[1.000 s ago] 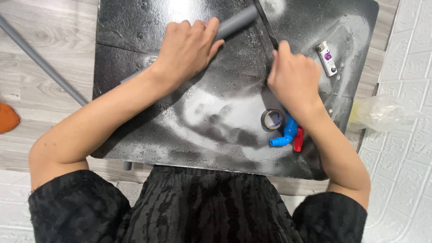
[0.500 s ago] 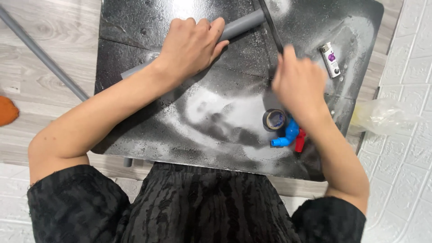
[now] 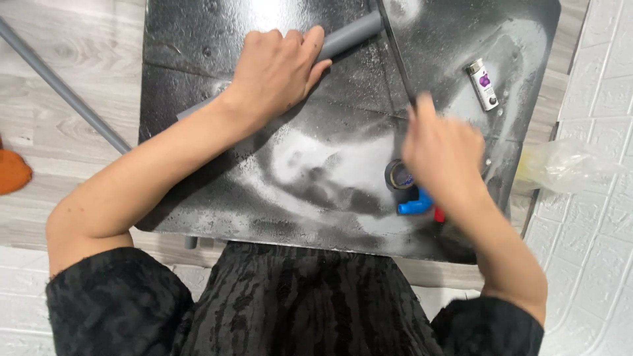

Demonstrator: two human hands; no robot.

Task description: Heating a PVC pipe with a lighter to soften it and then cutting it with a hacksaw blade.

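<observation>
My left hand [image 3: 277, 72] presses down on a grey plastic pipe [image 3: 349, 36] that lies slanted across a black, dusty work board [image 3: 198, 39]. A thin dark saw blade [image 3: 395, 49] crosses the pipe's right end, and my right hand [image 3: 442, 151], blurred by motion, grips its near end. Just below my right hand sit a roll of dark tape [image 3: 397, 175], a blue pipe fitting [image 3: 414, 206] and a red fitting [image 3: 438, 215], partly hidden by the wrist.
A small white and purple lighter [image 3: 482, 84] lies on the board's upper right. A clear plastic bag [image 3: 567, 165] sits off the right edge. A long grey pipe [image 3: 62, 89] lies on the wooden floor at left, next to an orange object [image 3: 12, 173].
My right hand has pulled back toward me along the blade, from beside the pipe to near the tape roll. My left hand stays on the pipe.
</observation>
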